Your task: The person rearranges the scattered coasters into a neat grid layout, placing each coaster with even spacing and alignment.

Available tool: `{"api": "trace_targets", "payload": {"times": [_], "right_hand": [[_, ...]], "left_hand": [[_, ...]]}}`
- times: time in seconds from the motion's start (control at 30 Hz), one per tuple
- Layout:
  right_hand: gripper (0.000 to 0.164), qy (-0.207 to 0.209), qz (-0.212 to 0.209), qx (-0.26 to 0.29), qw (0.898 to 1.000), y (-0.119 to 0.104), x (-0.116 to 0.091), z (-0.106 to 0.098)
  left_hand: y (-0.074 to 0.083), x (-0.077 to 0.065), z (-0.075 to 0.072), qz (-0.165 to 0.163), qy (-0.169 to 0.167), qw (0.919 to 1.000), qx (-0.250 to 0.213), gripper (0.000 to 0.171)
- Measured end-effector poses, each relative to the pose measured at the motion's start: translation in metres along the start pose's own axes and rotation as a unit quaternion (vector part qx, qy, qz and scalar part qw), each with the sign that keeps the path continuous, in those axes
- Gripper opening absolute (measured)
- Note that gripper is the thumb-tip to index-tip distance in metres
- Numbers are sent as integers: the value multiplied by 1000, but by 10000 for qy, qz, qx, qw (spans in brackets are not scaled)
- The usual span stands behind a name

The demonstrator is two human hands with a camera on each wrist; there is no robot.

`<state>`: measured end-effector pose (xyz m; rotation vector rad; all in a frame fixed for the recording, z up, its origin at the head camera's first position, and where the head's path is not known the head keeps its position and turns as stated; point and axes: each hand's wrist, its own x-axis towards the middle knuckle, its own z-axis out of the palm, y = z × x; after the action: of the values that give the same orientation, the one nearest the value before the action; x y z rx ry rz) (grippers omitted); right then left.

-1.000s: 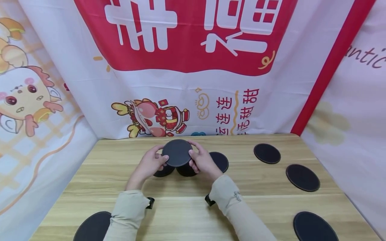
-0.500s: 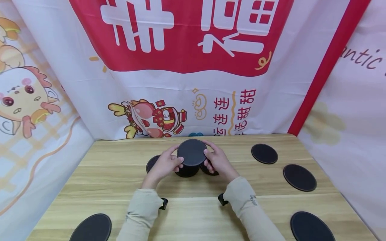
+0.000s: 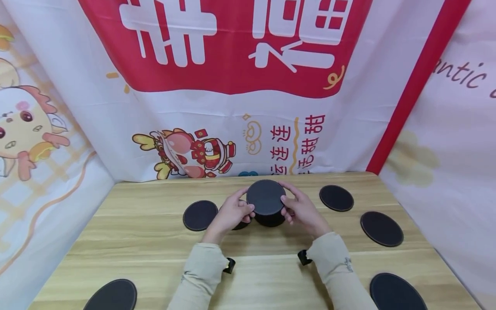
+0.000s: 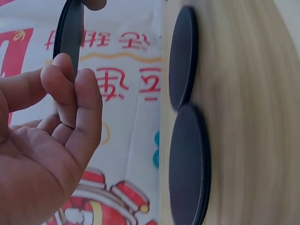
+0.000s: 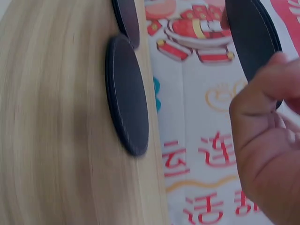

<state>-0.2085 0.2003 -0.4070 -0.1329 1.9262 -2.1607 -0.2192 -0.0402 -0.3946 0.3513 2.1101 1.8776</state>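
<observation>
Both hands hold a round black coaster (image 3: 266,197) raised above the back of the wooden table. My left hand (image 3: 234,211) pinches its left edge between thumb and fingers, and my right hand (image 3: 304,211) pinches the right edge. Just below it in the head view is another black coaster (image 3: 270,220), partly covered by the held one. A further coaster (image 3: 241,225) lies mostly hidden behind the left hand, with a third (image 3: 200,215) to its left. In the right wrist view, a stitched-edge coaster (image 5: 126,98) lies flat on the table, apart from the held disc.
Along the table's (image 3: 155,241) right side lie a back coaster (image 3: 336,198), a middle coaster (image 3: 381,228) and a front coaster (image 3: 397,292). Another coaster (image 3: 112,296) lies at front left. A printed cloth (image 3: 224,103) hangs directly behind the table.
Both hands have carried the coaster rightward, from above the left and middle coasters on the table to above the right one. The leftmost of these is now uncovered. The head view has shifted slightly.
</observation>
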Motion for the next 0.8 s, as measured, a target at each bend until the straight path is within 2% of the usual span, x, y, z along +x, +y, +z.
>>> {"api": "trace_targets", "payload": {"times": [0.17,0.27,0.43,0.57,0.8], "right_hand": [[60,-99,13,172,9998,0,-10,-24],[62,-35,-38,69,10000,-1,-15,-37],[60,365,-159,-361,9986,0,-18,-60],[58,596,-102,-560,9966,3,-19,-75],[56,767,98,-700,9945,14,-19,-90]], "left_hand": [[0,11,21,-1,-55,9998,-186,66],[-2,19,34,15,-93,9995,-286,66],[-3,33,60,6,-96,9994,-339,67],[-5,44,78,-108,-18,9995,-290,68],[-22,55,95,-324,41,9993,-164,67]]}}
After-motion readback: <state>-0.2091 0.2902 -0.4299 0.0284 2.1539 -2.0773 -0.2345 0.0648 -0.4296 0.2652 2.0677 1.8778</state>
